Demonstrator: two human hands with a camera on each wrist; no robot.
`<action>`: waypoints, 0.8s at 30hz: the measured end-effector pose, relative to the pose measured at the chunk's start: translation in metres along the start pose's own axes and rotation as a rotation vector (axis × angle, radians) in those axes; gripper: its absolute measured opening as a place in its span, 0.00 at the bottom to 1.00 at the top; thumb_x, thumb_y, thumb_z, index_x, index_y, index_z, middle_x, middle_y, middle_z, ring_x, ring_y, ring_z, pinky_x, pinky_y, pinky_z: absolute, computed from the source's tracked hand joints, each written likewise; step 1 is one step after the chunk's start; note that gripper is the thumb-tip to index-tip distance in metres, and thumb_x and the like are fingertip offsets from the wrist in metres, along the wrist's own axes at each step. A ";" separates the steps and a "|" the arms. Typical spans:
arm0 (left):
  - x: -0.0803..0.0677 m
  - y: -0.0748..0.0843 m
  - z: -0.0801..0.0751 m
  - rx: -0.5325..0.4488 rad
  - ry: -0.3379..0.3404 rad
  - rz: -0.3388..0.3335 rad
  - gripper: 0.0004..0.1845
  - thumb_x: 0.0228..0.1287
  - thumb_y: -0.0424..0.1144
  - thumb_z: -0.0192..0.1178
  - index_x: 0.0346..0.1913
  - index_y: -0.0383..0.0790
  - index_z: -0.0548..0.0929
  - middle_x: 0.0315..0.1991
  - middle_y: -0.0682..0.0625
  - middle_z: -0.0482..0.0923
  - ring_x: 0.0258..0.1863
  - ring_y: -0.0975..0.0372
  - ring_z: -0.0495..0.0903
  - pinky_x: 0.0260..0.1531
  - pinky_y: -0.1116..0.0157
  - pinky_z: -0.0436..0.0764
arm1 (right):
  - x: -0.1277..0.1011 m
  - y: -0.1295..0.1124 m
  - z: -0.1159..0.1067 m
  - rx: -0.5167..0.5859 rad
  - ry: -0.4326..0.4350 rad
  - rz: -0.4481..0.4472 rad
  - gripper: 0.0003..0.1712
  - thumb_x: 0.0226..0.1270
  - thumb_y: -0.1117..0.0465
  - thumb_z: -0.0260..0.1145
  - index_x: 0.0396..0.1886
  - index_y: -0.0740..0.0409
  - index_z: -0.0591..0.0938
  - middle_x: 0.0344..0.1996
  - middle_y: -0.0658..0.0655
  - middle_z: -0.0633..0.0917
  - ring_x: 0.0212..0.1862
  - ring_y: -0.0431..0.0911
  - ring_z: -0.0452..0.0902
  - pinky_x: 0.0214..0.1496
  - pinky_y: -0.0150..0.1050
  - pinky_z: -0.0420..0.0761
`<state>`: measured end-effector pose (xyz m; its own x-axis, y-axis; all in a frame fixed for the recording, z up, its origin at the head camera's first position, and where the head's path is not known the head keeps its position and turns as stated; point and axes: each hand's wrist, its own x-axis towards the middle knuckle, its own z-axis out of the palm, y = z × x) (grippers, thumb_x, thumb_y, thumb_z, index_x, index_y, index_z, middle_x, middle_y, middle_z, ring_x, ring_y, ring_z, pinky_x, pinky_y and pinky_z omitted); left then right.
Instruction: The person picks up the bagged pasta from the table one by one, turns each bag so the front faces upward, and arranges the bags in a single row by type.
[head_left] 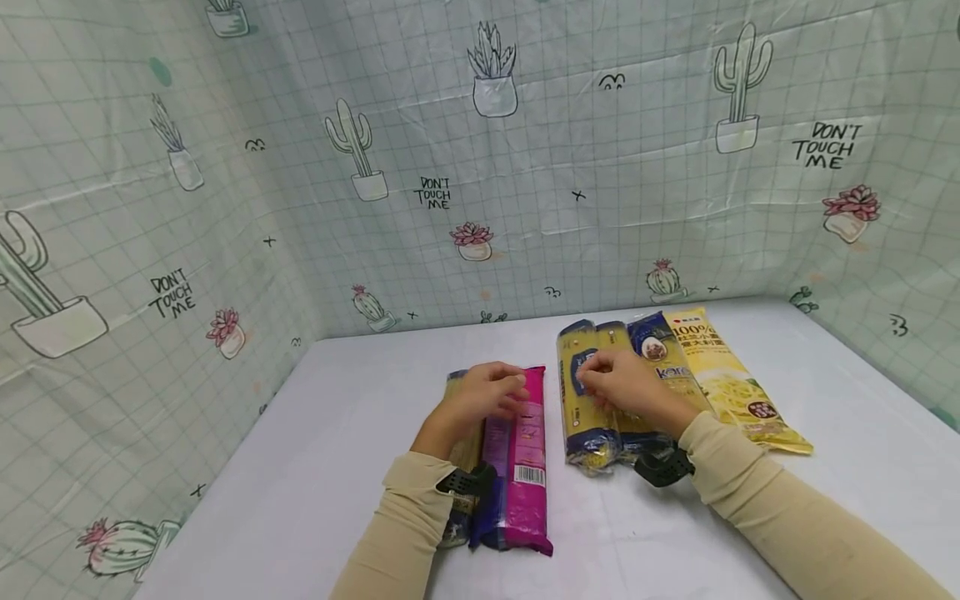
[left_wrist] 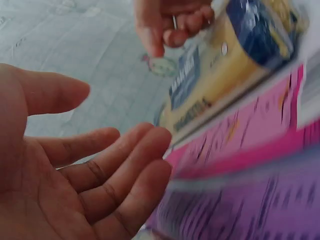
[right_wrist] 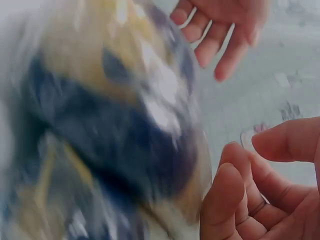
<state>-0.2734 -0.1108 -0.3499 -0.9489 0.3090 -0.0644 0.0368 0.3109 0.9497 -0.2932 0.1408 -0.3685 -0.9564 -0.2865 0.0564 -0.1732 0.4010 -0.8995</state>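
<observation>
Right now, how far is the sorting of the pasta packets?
Done: two groups lie on the table. In hand: the left hand hovers over the pink packet, and the right hand over the yellow-blue packet. Neither grips. Remaining: the yellow packet lies untouched.

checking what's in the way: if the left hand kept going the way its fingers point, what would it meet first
Probably the pink packet: the left hand points right across it, fingertips at its top. Depth is unclear.

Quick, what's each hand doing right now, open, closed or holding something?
Left hand: open, fingers relaxed over the pink packet.
Right hand: open, fingers loosely curled over the blue-and-yellow pasta packet, holding nothing.
</observation>
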 end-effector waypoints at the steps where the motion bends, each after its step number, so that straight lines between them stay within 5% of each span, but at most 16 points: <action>1: 0.000 -0.001 -0.003 0.018 0.002 -0.001 0.20 0.77 0.39 0.54 0.63 0.28 0.75 0.49 0.36 0.83 0.46 0.48 0.85 0.47 0.56 0.84 | -0.001 -0.001 0.003 0.001 -0.010 -0.012 0.14 0.76 0.59 0.61 0.45 0.68 0.81 0.30 0.60 0.81 0.28 0.48 0.77 0.28 0.40 0.81; 11: 0.001 -0.005 -0.016 0.068 0.021 -0.025 0.20 0.77 0.41 0.55 0.61 0.29 0.76 0.49 0.37 0.83 0.45 0.50 0.84 0.47 0.56 0.84 | -0.008 -0.011 0.030 -0.025 -0.085 -0.071 0.11 0.75 0.62 0.61 0.45 0.67 0.82 0.32 0.58 0.83 0.30 0.47 0.79 0.31 0.40 0.81; 24: -0.003 -0.011 -0.023 0.271 0.052 -0.102 0.24 0.73 0.46 0.60 0.62 0.31 0.76 0.50 0.41 0.80 0.42 0.55 0.82 0.46 0.58 0.83 | -0.029 -0.029 0.070 -0.260 -0.172 -0.247 0.05 0.68 0.62 0.67 0.40 0.58 0.83 0.31 0.49 0.83 0.32 0.43 0.77 0.32 0.38 0.79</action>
<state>-0.2783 -0.1358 -0.3534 -0.9665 0.2197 -0.1328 0.0164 0.5691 0.8221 -0.2437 0.0764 -0.3747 -0.8290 -0.5346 0.1644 -0.4680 0.5021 -0.7272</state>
